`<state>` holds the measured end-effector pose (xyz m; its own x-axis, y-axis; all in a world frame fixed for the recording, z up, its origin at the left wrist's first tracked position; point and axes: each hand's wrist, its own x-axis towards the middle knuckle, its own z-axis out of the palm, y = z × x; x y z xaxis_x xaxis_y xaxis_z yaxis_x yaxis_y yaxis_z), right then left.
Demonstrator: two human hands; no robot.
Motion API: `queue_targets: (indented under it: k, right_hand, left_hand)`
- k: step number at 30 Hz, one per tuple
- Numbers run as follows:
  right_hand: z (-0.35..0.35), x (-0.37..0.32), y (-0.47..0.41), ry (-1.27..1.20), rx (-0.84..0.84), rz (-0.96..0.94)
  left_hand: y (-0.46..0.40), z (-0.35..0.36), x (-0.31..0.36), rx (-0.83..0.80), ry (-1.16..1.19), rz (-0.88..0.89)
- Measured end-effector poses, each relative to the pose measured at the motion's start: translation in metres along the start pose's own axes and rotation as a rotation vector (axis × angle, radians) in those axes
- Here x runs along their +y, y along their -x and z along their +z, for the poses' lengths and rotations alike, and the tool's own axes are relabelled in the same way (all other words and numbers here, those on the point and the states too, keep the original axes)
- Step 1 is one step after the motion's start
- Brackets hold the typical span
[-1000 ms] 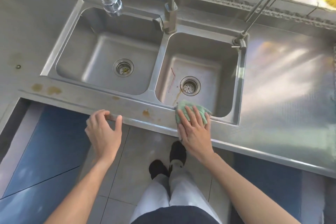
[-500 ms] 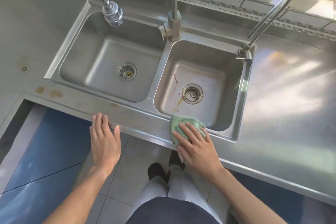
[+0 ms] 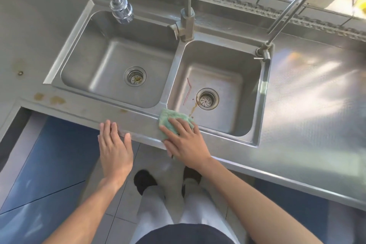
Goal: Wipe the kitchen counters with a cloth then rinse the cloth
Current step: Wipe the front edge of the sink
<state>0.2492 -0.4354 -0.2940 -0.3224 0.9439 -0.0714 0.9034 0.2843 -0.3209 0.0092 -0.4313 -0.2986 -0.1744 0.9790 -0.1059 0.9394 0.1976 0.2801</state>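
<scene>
Wiping leftward along the front strip of the counter [image 3: 138, 123], between sink rim and counter edge. Right hand [image 3: 185, 140] flat on the green cloth [image 3: 172, 118], fingers straight and spread, pressing down rather than pinching. Cloth now at the divider between the two basins, one corner overhanging the right basin [image 3: 217, 93].

Changes over the last second: cloth and right hand shifted left, from in front of the right drain to the divider. Brown spot seen earlier on the strip just left of the cloth no longer visible; likely wiped off, or possibly under the cloth. Left hand [image 3: 114, 144] flattened out from a loose curl, fingers now straight and together, fingertips resting on the counter edge, holding nothing. Probably bracing.

Remaining dirt: faint orange mark [image 3: 123, 110] on the strip ahead of the cloth; two larger rust-coloured stains [image 3: 49, 98] farther left near the corner; a dark speck ringed with discolouration [image 3: 20, 73] on the far left counter. Brown streak inside the right basin running toward the drain [image 3: 207, 98], beside a thin bent red straw [image 3: 187, 91].

Judgement: wiping stage, partly done, left portion of strip still stained. Left hand sits in the cloth's path and would need to give way. Rinse not begun; no water seen at the sprayer head [image 3: 121, 11].
</scene>
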Motion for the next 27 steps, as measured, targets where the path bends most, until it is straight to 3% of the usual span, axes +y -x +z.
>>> queue_targets:
  k: [5, 9, 17, 22, 27]
  right_hand:
    - [-0.012, 0.051, 0.080, 0.109, 0.037, 0.351]
    - [0.004, 0.011, 0.052, 0.143, 0.088, 0.619]
    - [0.051, -0.128, -0.074, 0.086, 0.098, 0.323]
    - [0.050, -0.093, -0.013, 0.116, 0.058, 0.073]
    - [0.031, -0.082, 0.019, 0.088, 0.029, 0.342]
  left_hand:
    - [-0.002, -0.012, -0.014, -0.067, 0.095, 0.039]
    - [-0.003, -0.025, -0.034, -0.146, 0.107, 0.146]
    - [-0.019, -0.049, -0.087, -0.142, -0.021, 0.325]
    - [-0.030, -0.044, -0.115, -0.179, -0.177, 0.465]
    - [-0.033, -0.034, -0.129, -0.148, -0.130, 0.503]
